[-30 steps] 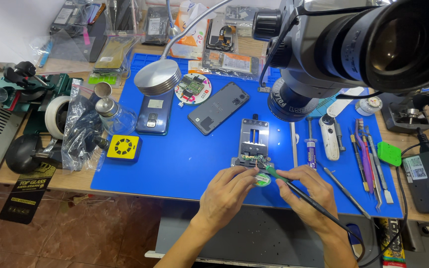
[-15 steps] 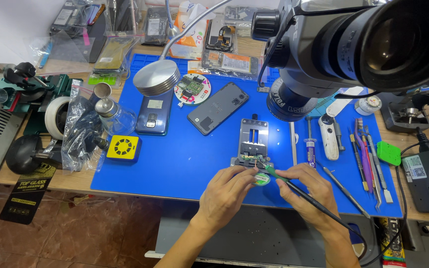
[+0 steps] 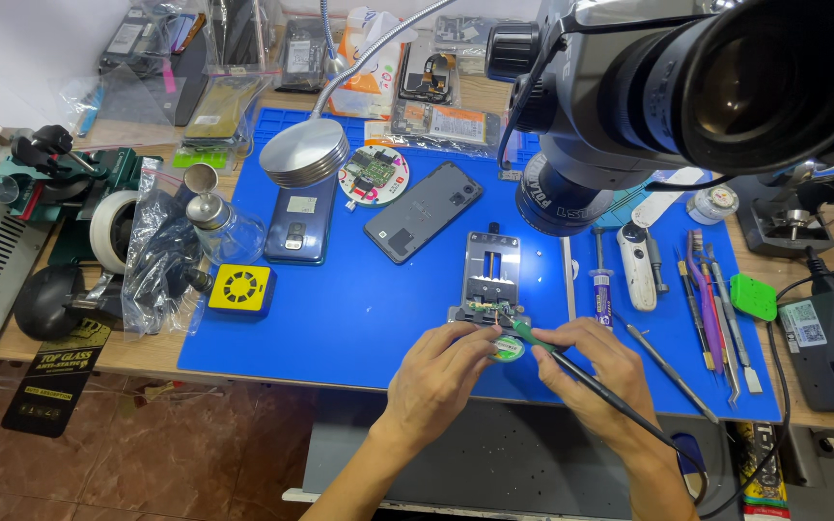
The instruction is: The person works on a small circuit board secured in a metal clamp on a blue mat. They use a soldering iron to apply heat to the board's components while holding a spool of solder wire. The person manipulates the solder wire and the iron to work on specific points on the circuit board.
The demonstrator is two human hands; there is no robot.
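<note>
My left hand (image 3: 436,371) has its fingers pinched on a thin metal piece, wire or tweezers, whose tip reaches a small green circuit board (image 3: 483,310). The board is clamped at the near end of a grey metal holder (image 3: 490,270) on the blue work mat (image 3: 359,318). My right hand (image 3: 598,371) grips a soldering iron (image 3: 536,338) with a green collar and a black handle. The iron's tip points left at the same board. A small round green tin (image 3: 510,350) lies between my two hands.
A large microscope head (image 3: 649,106) hangs over the mat's right half. Two phones (image 3: 424,210) (image 3: 299,222), a round lamp head (image 3: 304,152), a yellow box (image 3: 241,288) and a glass bottle (image 3: 224,229) lie to the left. Tweezers and picks (image 3: 711,309) lie to the right.
</note>
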